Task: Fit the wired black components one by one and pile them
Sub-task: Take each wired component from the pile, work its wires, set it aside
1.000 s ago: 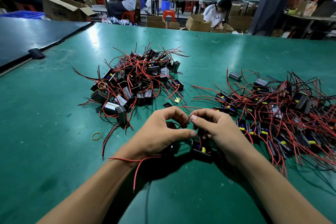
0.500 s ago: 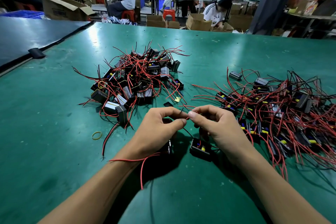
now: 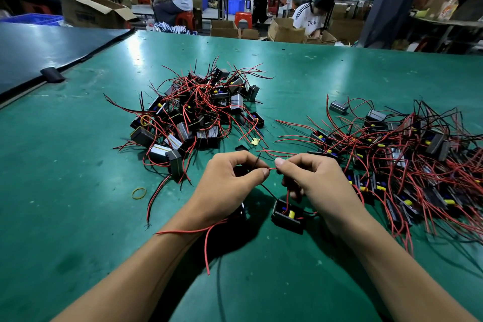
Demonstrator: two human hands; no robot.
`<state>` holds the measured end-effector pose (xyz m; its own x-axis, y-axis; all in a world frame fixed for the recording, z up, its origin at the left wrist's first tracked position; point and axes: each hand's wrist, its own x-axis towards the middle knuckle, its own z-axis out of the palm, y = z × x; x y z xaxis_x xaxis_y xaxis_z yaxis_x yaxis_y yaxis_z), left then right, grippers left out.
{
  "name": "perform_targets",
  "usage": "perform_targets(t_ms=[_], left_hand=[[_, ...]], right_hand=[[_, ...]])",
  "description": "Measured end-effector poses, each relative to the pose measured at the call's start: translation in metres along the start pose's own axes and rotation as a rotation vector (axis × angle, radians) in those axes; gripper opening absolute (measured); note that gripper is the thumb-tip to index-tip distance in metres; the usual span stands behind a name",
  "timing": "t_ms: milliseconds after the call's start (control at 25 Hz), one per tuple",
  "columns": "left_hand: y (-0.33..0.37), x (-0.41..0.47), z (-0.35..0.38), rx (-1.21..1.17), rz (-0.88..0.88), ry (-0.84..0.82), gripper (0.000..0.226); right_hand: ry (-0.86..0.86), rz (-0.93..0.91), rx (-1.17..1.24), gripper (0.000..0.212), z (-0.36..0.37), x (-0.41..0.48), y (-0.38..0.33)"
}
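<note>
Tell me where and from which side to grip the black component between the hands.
Probably pinch the black component across its long outer walls, coming from the near side: its open top faces up, with a red wire rising toward the right hand.

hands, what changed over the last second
The left hand and right hand lifted a little and drew slightly apart. A short stretch of red wire now shows between their fingers, and the open component below is uncovered. Both keep pinching the wire. The component, left pile, right pile and rubber band stayed put.
</note>
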<state>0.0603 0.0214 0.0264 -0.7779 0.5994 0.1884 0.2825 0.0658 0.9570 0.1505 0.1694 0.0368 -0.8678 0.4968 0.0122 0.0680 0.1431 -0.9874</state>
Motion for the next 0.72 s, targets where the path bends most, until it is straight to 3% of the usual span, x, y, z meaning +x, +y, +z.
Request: perform_targets(t_ms=[400,560,720], left_hand=[[-0.0044,0.0021,-0.0021,-0.020,-0.013,-0.009,0.008],[-0.0053,0.0020,-0.0038,-0.020,-0.023,-0.009,0.010],[-0.0045,0.0023,-0.0032,-0.038,-0.043,-0.025,0.010]], right_hand=[[-0.151,0.126,0.216,0.024,-0.0032,0.0051,0.0030],[-0.141,-0.066,0.054,0.006,-0.0078,0.0029,0.0052],[-0.067,-0.248,-0.127,0.017,-0.0076,0.0011,0.0066]])
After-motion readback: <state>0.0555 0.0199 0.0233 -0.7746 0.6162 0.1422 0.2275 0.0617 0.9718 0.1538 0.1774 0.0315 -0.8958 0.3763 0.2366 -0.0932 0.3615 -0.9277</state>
